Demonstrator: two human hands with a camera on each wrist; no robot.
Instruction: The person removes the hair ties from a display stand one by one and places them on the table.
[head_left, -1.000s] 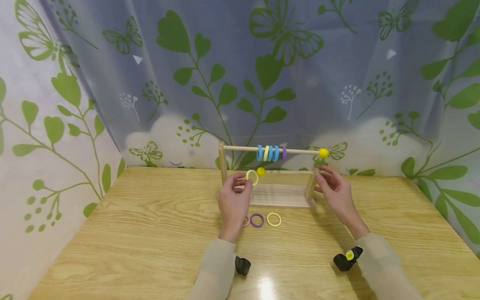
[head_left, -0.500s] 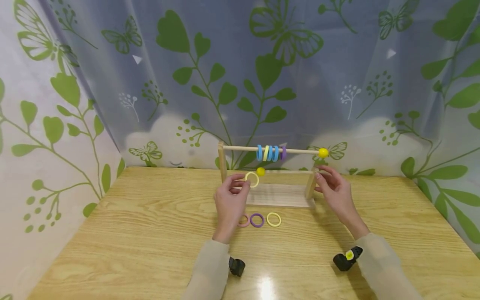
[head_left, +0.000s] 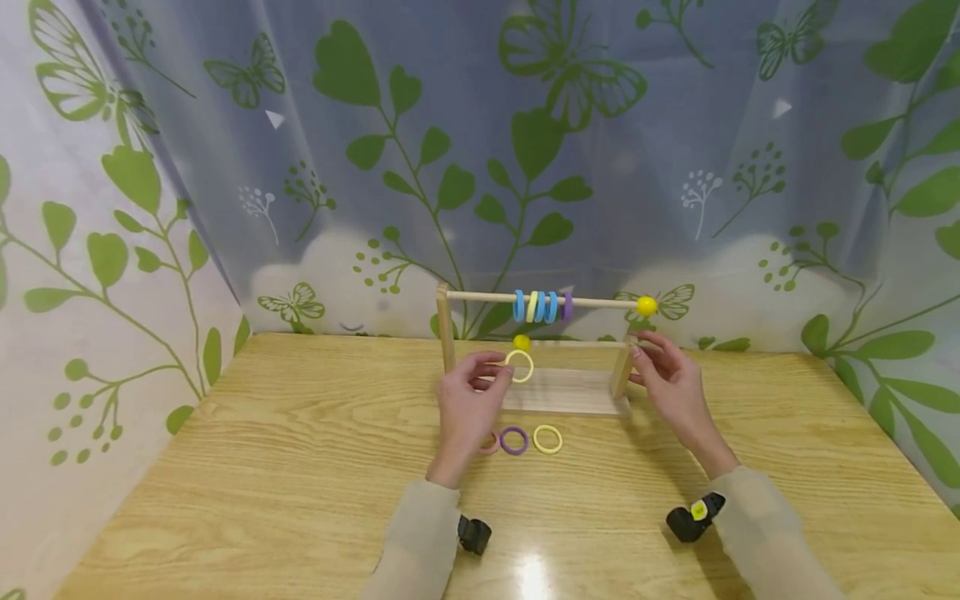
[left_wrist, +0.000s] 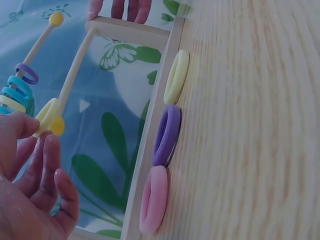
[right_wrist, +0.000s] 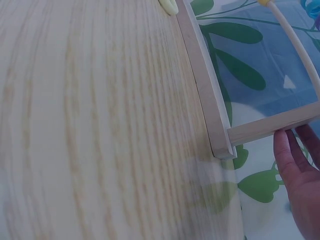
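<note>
My left hand (head_left: 472,396) pinches a pale yellow hair tie (left_wrist: 49,115) between thumb and fingertips. The tie is just in front of and below the yellow ball (head_left: 522,342) that ends the lower rod (head_left: 577,344) of a wooden rack (head_left: 562,404); in the left wrist view it overlaps this ball. With thumb and fingers, my right hand (head_left: 671,387) grips the rack's right post (right_wrist: 270,125) near its top. Several hair ties, blue (head_left: 552,307), yellow (head_left: 532,307) and purple (head_left: 567,306), hang on the upper rod (head_left: 480,297).
On the table in front of the rack lie a pink hair tie (left_wrist: 159,192), a purple hair tie (left_wrist: 172,122) and a yellow hair tie (left_wrist: 183,72) in a row. Another yellow ball (head_left: 647,307) caps the upper rod's right end. A leaf-patterned curtain (head_left: 480,167) hangs behind the table (head_left: 300,467).
My left hand first drew back slightly left, then moved right with the pinched yellow hair tie, which is now lower and further right, below the ball. My right hand stays on the post.
</note>
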